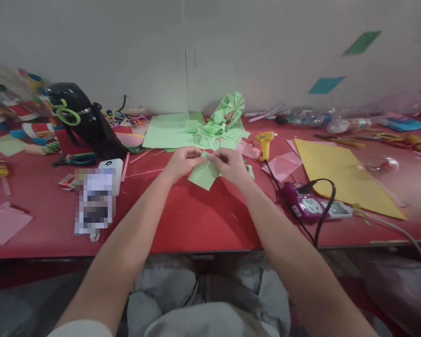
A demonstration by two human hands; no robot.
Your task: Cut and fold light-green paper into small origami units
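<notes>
A light green sheet of paper is held just above the red tabletop, in front of my body. My left hand pinches its upper left edge between thumb and fingers. At the upper right edge, my right hand has its thumb and fingers closed on the same sheet. Just beyond my hands lies a pile of folded green paper pieces, with a round fanned paper shape rising at its back. Large green sheets lie under and beside that pile.
A yellow glue gun stands right of the pile. Its cord runs toward a purple power strip. Yellow card lies further right. On the left are a phone, pliers and a leaning black bottle.
</notes>
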